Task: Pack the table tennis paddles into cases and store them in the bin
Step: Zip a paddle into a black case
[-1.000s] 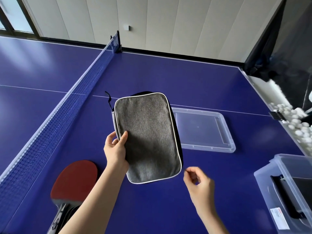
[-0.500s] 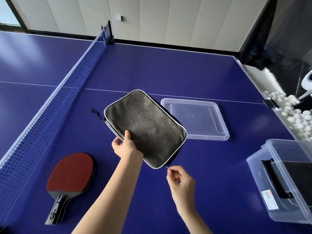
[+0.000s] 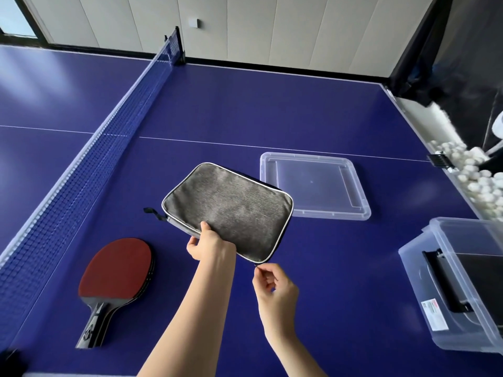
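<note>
Left hand (image 3: 209, 244) grips case (image 3: 228, 209) near edge, held over table (image 3: 245, 110) middle; right hand (image 3: 268, 278) pinches zipper pull at near corner. Paddles (image 3: 117, 270) lie by net. Judgement: keep case taut, draw pull along seam.

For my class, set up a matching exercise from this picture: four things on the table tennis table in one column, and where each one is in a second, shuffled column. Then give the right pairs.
Things
1. grey case
2. red paddle
3. clear lid
4. clear bin

Places
A. lying flat just beyond the grey case
B. at the table's right edge, with a black case inside
C. held above the table, gripped by the left hand
D. lying near the net, left of the arms

Pairs: 1-C, 2-D, 3-A, 4-B
</note>
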{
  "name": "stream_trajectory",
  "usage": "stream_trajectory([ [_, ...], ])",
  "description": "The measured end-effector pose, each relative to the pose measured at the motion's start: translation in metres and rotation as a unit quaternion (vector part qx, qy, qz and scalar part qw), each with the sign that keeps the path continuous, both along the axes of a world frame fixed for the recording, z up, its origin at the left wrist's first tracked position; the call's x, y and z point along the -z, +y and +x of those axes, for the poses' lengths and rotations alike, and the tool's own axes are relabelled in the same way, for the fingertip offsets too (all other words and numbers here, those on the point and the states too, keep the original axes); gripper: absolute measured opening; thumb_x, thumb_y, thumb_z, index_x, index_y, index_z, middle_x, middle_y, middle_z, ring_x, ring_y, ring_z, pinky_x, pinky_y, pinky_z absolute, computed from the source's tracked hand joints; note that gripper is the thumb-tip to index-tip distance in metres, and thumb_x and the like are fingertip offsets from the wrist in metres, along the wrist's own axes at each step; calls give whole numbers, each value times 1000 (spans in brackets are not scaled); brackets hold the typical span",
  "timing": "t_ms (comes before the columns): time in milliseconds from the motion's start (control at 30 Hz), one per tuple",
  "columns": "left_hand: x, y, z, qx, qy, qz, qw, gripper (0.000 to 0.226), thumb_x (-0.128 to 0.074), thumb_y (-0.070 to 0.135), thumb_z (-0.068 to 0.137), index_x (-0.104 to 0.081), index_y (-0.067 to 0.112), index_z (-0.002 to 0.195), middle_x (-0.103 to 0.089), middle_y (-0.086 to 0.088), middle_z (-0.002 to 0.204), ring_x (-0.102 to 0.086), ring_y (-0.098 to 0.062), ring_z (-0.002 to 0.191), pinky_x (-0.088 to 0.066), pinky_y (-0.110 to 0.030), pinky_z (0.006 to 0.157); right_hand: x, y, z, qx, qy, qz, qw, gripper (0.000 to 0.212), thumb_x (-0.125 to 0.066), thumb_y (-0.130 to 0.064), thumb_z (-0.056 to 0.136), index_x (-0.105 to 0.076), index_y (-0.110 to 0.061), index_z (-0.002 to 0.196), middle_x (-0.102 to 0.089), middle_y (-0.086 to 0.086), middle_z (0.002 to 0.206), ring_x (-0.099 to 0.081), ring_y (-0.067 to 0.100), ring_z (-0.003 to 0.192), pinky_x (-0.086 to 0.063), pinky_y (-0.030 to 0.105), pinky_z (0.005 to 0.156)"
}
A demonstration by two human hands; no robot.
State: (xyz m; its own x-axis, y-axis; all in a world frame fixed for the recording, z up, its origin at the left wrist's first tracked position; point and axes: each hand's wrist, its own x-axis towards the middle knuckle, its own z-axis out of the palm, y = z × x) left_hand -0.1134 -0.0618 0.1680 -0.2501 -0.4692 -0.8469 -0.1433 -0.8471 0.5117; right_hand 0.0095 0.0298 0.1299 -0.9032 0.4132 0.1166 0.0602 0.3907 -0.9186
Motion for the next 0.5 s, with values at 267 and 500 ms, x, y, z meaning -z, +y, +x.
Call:
stream_trajectory([
  [267, 10, -4, 3, 35, 21, -47, 998, 43, -71, 21, 86, -52, 12, 123, -58, -2, 106, -53, -17, 85, -47, -33, 78, 10, 0, 5, -41, -19, -15, 999, 11, -70, -14, 84, -68, -21, 75, -66, -11, 60, -61, 6, 58, -47, 17, 52],
  [500, 36, -42, 31, 218, 145, -79, 962, 16, -70, 17, 87, -56, 18, 97, -64, -8, 96, -62, -20, 77, -55, -44, 79, 11, 68, 3, 55, -37, -51, 996, 8, -69, -20, 86, -66, -27, 82, -71, -8, 80, -63, -1, 72, -46, 9, 62],
])
